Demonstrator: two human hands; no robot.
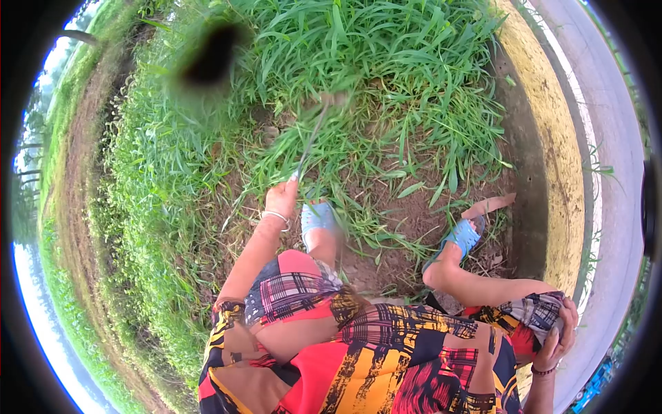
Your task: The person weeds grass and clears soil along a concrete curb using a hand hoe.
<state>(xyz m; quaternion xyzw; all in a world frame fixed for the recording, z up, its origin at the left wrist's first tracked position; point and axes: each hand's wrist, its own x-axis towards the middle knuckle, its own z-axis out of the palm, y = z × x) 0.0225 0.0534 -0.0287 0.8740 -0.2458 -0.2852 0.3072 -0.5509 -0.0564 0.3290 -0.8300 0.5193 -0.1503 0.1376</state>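
My left hand (281, 198), with a white bangle at the wrist, is closed round the near end of a thin tool (314, 138). The tool's thin shaft reaches forward into the green grass (407, 62), where its blurred brownish head (334, 99) lies among the blades. Over at the lower right, my right hand (557, 336) has its fingers curled on the patterned cloth (534, 310) at my knee. Loose cut-looking blades lie on the brown soil (379, 200) ahead of my feet, which wear blue sandals (319, 217).
A yellow-painted kerb (552, 117) runs along the right, with the grey road (610, 138) beyond it. Leafy plants (138, 207) grow thickly on the left, beside a brown dirt strip (76, 172). A brown strip (488, 206) lies by the right sandal. A dark blurred spot covers the upper left.
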